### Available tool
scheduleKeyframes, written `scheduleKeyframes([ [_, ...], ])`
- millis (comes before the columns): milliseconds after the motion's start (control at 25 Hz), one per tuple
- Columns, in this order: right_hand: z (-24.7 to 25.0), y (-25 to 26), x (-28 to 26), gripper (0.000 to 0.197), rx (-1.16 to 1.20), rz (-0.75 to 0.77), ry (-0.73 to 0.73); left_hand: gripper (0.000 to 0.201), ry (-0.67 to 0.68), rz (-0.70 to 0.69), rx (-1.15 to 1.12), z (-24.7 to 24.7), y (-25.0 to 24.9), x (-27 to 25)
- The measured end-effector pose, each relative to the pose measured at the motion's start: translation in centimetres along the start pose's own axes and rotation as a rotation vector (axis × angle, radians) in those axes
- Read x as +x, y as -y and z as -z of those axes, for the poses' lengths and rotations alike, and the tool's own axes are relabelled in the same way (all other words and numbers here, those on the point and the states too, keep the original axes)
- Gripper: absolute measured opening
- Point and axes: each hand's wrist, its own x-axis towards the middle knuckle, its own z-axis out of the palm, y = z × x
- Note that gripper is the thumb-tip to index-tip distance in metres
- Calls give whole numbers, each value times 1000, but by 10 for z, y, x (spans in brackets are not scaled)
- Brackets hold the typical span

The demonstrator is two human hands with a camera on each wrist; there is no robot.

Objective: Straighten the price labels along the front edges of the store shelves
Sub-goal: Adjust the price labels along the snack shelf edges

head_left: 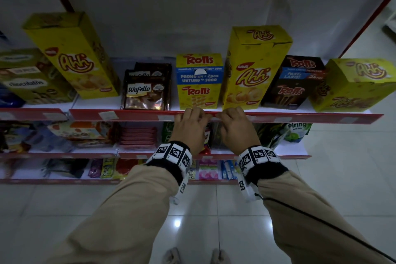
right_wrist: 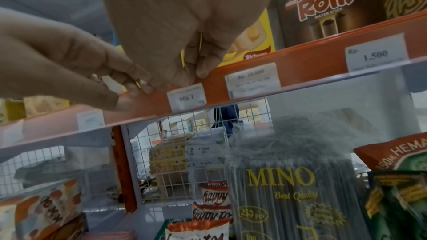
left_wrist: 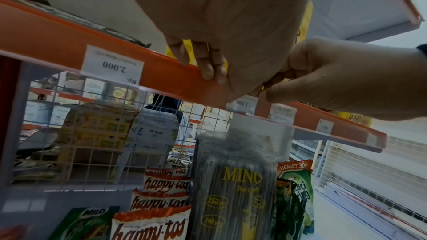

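A red shelf-edge strip (head_left: 132,114) runs along the front of the middle shelf with several white price labels in it. My left hand (head_left: 190,117) curls its fingers (left_wrist: 208,68) over the strip's top edge, thumb underneath, pinching it. Right beside it, my right hand (head_left: 232,117) pinches the same edge with fingers (right_wrist: 199,70) just above a small "1.500" label (right_wrist: 187,96) that reads upside down. A "2.000" label (left_wrist: 113,65) left of my left hand also reads upside down. A "16.000" label (right_wrist: 253,79) and another "1.500" label (right_wrist: 376,56) sit upright to the right.
Directly behind my hands stand a yellow Rolls box (head_left: 198,79), a tall yellow Ahh box (head_left: 250,66) and a brown Rolls box (head_left: 293,81). Wafello packs (head_left: 145,90) are to the left. A Mino pack (left_wrist: 238,189) and snack bags fill the shelf below. Tiled floor lies underfoot.
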Motion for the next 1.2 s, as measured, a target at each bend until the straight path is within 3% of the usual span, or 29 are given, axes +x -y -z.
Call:
scheduleKeyframes([
  [320, -15, 14, 4, 23, -106, -104, -78, 45, 12, -77, -27, 0, 12, 1],
  [560, -12, 14, 15, 19, -30, -235, -5, 33, -43, -120, 29, 5, 22, 7],
  [760, -6, 10, 17, 8, 351, -227, -239, 31, -40, -81, -121, 7, 31, 7],
  [880, -8, 19, 18, 15, 689, -385, -337, 28, -58, -39, -315, 6, 36, 8],
  [1000, -14, 26, 18, 23, 957, -504, -317, 33, -55, -3, -325, 4, 36, 10],
  [1200, -21, 34, 15, 15, 1088, -506, -257, 25, -106, 44, -404, 0, 35, 14],
])
